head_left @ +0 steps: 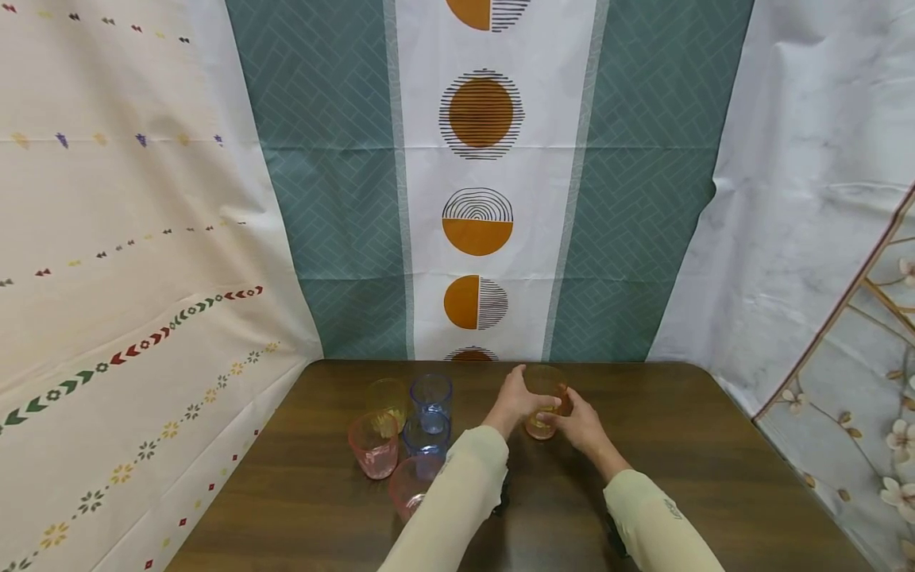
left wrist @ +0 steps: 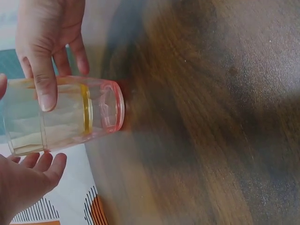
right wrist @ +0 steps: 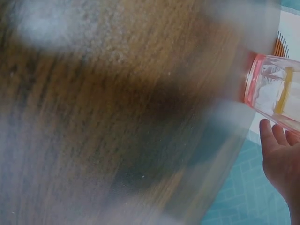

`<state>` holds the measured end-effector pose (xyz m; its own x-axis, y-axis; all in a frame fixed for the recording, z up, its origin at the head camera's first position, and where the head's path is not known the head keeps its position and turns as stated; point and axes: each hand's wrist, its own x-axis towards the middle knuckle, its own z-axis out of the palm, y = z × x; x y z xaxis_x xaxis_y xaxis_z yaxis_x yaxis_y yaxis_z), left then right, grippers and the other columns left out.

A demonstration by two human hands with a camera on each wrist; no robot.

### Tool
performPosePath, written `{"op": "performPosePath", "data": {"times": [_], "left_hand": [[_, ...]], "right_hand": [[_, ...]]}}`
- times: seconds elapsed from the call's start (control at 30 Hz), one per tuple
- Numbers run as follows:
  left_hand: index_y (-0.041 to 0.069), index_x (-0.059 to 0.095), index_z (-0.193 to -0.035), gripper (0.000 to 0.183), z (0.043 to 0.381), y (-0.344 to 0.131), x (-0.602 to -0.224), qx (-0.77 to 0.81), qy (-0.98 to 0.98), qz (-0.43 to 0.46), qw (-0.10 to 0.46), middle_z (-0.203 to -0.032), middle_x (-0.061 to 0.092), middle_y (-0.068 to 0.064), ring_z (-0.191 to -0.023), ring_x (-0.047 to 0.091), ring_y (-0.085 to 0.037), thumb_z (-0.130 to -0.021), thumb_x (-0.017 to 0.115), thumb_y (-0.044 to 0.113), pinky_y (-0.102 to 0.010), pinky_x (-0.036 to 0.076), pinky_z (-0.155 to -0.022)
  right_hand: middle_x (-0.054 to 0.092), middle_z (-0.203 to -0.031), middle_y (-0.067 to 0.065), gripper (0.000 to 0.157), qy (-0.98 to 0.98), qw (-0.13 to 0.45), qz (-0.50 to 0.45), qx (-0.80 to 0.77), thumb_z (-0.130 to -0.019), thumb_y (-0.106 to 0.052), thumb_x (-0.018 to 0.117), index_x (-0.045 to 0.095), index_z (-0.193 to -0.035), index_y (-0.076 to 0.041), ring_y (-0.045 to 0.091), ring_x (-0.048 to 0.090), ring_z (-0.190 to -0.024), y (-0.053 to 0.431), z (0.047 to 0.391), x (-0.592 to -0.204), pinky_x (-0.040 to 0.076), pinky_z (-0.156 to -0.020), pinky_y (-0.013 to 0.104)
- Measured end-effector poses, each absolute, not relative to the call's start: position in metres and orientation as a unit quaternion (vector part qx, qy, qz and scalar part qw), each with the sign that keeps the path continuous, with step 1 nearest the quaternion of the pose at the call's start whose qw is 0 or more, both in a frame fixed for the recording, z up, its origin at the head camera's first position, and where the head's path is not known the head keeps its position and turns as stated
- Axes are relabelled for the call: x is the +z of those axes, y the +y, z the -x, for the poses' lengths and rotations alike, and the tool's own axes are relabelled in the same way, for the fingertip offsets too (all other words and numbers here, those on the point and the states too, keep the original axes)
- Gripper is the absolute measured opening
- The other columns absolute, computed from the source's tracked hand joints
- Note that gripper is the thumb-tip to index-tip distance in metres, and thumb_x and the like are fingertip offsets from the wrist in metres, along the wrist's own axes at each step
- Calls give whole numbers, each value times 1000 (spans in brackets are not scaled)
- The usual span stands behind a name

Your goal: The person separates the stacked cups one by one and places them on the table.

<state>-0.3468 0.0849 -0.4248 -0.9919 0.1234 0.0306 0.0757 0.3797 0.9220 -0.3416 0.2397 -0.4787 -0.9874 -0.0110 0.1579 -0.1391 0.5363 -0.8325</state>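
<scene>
A see-through yellow cup sits nested inside a pink cup, both upright toward the table's back edge. My left hand wraps the yellow cup from the left, its thumb across the near side. On the other side, my right hand grips around the upper part of the pink cup, thumb in front and fingers behind. The left wrist view shows the yellow base ring above the pink base. In the right wrist view, the right-hand fingers lie along the cup's side.
Left of my left forearm stand several loose cups: a yellow one, blue ones and pink ones. My left sleeve partly covers the nearest pink cup. The brown table meets a hanging patterned cloth at the back.
</scene>
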Motion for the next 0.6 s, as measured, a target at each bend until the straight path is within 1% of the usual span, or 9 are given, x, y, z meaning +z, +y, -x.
{"op": "performPosePath", "data": {"times": [0.2,0.33,0.4,0.6], "left_hand": [[4,35,-151,95,350,86,-428,548,834,-69,12,-153,38,-18,-138,38,-37,-75,89,20,-52,35,-110],[4,38,-149,91,350,85,-427,542,837,-72,5,-149,43,-18,-136,40,-37,-75,88,21,-51,37,-109],[4,39,-149,89,349,84,-426,535,842,-72,3,-148,45,-18,-135,41,-37,-77,87,24,-51,38,-109],[1,45,-143,82,351,79,-422,529,846,-71,-7,-139,52,-19,-128,49,-36,-79,86,30,-50,44,-104]], "right_hand": [[61,-128,21,74,-872,71,-49,482,-86,-31,80,44,-143,1,38,56,-120,240,340,-479,45,-99,54],[64,-122,17,69,-870,74,-49,484,-85,-29,80,48,-139,0,36,59,-116,240,340,-478,48,-96,51],[64,-123,18,70,-868,72,-48,489,-85,-28,80,47,-140,0,36,59,-116,240,340,-478,48,-96,50],[56,-134,24,78,-869,58,-47,489,-87,-27,79,38,-146,3,40,54,-122,241,341,-477,47,-99,52]]}}
